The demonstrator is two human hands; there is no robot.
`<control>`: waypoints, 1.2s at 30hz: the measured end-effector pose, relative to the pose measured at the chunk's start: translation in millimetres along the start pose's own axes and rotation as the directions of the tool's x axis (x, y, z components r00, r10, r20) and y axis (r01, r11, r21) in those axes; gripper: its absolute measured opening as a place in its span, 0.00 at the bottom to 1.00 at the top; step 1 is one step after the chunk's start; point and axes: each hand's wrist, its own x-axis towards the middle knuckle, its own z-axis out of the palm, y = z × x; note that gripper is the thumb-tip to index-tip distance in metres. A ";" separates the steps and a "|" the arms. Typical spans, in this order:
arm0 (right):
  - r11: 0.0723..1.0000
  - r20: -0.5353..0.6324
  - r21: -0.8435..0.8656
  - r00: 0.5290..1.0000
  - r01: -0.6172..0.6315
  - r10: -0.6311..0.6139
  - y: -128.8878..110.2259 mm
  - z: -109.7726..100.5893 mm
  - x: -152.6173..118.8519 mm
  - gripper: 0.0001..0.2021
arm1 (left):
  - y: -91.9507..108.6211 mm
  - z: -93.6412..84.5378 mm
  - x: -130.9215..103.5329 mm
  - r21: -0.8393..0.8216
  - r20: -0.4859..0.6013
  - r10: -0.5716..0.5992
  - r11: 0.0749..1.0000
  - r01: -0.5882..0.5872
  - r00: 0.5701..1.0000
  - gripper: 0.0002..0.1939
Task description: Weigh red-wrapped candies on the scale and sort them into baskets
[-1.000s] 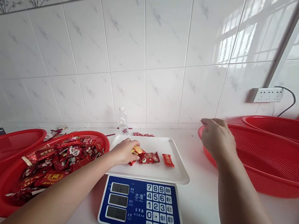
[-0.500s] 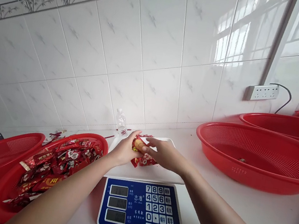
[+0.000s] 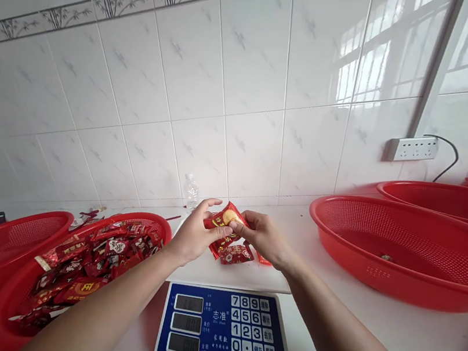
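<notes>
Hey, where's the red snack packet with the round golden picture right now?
In the head view, just below centre, the red snack packet is between the left hand and right hand, above the white tray.

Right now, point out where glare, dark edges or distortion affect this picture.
In the head view, barred window glare washes out upper-right wall tiles; in the same view, the right margin falls dark and the near right-hand basket looks stretched; also in the head view, the scale's display digits are faint, while the red packet stays recognisable.
</notes>
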 end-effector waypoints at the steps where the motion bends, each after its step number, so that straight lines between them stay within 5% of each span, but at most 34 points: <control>1: 1.000 0.031 0.019 0.999 -0.012 0.011 -1.2 -1.5 -1.1 0.20 | 0.7 -0.8 -0.1 -0.020 -0.002 0.014 1.000 -0.014 1.000 0.27; 6: 0.994 0.102 0.111 0.995 -0.023 0.012 -1.6 -5.8 -4.4 0.22 | 4.0 0.3 -2.1 0.002 -0.012 0.006 1.000 -0.006 1.000 0.30; 12: 0.918 -0.198 0.395 0.979 0.028 0.055 7.2 -7.2 7.9 0.19 | -11.3 11.0 0.7 -0.067 -0.109 0.047 0.996 -0.055 0.993 0.36; 17: 0.669 -0.506 0.717 0.805 0.195 0.308 20.4 -38.6 22.1 0.18 | -39.6 16.5 3.1 0.313 0.066 0.032 0.948 -0.051 0.997 0.23; 23: 0.683 -0.704 0.643 0.618 0.345 0.351 36.9 -89.1 16.5 0.14 | -59.1 24.7 2.9 0.510 0.214 0.098 0.837 -0.197 0.972 0.17; 26: 0.707 -0.723 0.620 0.597 0.340 0.347 36.8 -97.4 11.8 0.11 | -61.8 28.0 5.1 0.519 0.213 0.097 0.832 -0.197 0.972 0.16; 29: 0.725 -0.674 0.628 0.664 0.284 0.324 27.4 -89.8 9.3 0.08 | -62.8 28.6 5.6 0.520 0.170 0.108 0.834 -0.182 0.979 0.20; 32: 0.874 -0.450 0.481 0.874 0.062 0.186 13.5 -72.1 5.6 0.14 | -62.1 27.3 3.5 0.525 0.105 0.127 0.835 -0.163 0.986 0.24; 34: 0.990 -0.205 0.121 0.974 -0.074 0.098 6.6 -58.7 2.0 0.16 | -60.7 25.9 1.3 0.511 0.049 0.151 0.846 -0.154 0.987 0.25; 36: 0.941 -0.007 -0.326 0.995 -0.093 0.096 3.9 -46.3 -1.8 0.16 | -59.0 24.8 -1.5 0.460 -0.019 0.177 0.875 -0.149 0.984 0.25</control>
